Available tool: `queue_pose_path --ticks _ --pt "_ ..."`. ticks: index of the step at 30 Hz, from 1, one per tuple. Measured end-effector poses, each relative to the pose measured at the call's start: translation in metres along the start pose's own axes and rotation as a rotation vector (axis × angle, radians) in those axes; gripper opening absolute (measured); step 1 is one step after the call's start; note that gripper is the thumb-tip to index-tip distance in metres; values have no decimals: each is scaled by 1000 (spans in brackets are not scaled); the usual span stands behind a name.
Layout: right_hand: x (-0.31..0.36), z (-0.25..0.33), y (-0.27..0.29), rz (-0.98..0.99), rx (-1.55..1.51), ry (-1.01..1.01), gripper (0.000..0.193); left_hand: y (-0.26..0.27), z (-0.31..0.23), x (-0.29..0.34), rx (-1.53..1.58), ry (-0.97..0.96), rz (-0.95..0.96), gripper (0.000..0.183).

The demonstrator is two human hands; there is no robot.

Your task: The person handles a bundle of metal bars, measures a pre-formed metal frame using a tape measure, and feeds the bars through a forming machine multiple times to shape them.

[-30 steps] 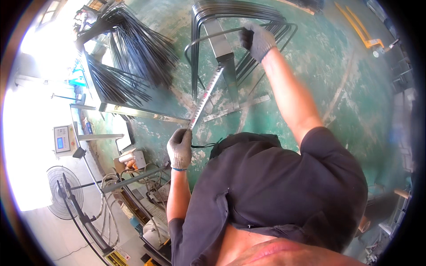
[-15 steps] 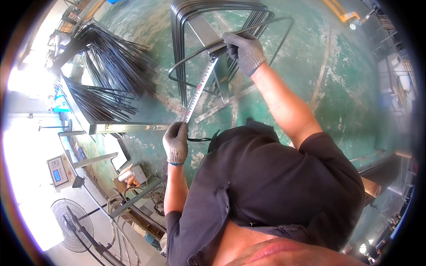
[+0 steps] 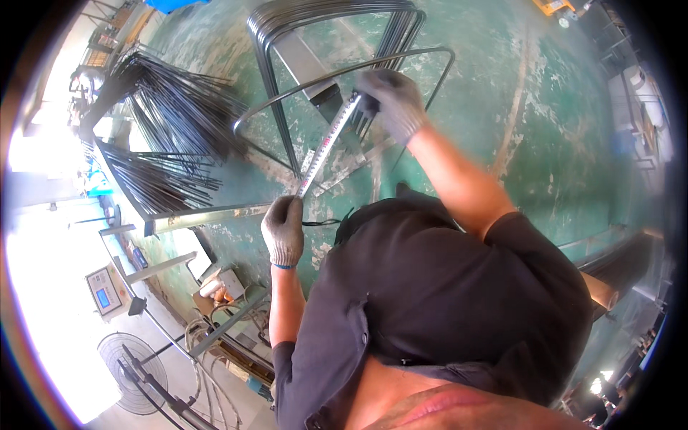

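Pinching the upper end of a white, flat, marked measuring tape (image 3: 322, 159), the right hand (image 3: 394, 104), in grey knit glove, has its fingers curled; whether it also grips the bent dark metal rod (image 3: 287, 94) there cannot be told. The left hand (image 3: 284, 231), likewise gloved, is closed around the lower end. Tape extended nearly straight between them; a completed reading cannot be confirmed. One rod separated; the rest nested in a smooth, round-cornered black stack (image 3: 337, 8) beside a boxy grey metal bar (image 3: 295, 61). Further left: splayed thin dark rods (image 3: 179, 100). Floor (image 3: 473, 107): scuffed green paint.
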State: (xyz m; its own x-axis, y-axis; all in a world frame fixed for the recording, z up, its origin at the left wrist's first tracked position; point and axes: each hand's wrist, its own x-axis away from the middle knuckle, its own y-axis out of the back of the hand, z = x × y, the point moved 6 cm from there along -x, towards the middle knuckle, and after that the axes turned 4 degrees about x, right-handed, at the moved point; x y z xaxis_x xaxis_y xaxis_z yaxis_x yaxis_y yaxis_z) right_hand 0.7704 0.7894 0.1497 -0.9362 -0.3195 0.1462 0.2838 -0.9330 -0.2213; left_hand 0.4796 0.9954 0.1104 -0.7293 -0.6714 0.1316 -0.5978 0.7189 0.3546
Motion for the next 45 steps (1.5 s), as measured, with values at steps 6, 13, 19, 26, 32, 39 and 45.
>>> queue_pose_path --ticks 6,13,19,26,32,39,45 --pt "-46 -69 156 -649 609 391 53 8 -10 2 -15 54 -23 17" --pt "-65 -45 109 116 64 246 31 1 -90 -14 -226 -209 12 14" --pt "-43 45 87 312 56 350 33 -19 -162 -29 -330 -378 14 14" --pt "-34 101 83 367 33 371 37 -28 -203 -59 -352 -465 -12 15" --pt "-23 149 84 325 83 569 46 -39 -229 -77 -321 -488 0 16" --pt "-15 176 85 246 199 581 50 -54 -245 -87 -303 -578 58 18" --pt "-13 186 86 144 177 457 46 -56 -238 -91 -267 -551 62 19"
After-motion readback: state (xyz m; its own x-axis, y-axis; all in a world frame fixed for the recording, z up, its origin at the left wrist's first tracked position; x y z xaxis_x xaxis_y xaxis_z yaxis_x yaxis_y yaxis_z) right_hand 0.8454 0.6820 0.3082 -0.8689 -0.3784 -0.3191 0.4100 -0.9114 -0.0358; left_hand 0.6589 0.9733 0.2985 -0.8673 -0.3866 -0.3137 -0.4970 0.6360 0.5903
